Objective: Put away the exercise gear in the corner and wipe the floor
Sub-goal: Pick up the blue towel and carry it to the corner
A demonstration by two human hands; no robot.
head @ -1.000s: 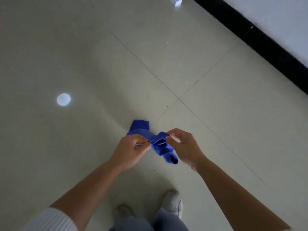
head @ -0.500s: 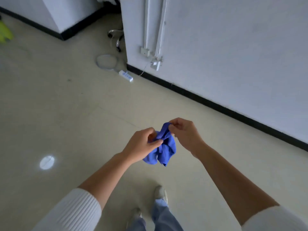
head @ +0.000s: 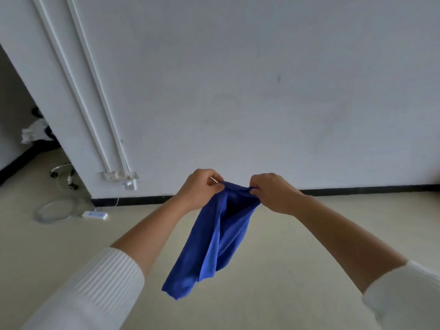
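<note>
- Blue cloth, held slack at frame centre above the floor, probably for shaking open before wiping.
- Pinched at top edge by left hand and right hand, fingers curled.
- Power strip at left, beside wall.

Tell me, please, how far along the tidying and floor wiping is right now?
Done: nothing I can confirm; a hoop-shaped item lies on the floor by the wall corner. In hand: the left hand and right hand pinch the top edge of a blue cloth, hanging in the air. Left: wiping, since the cloth is off the floor, and likely putting that item away.
</note>
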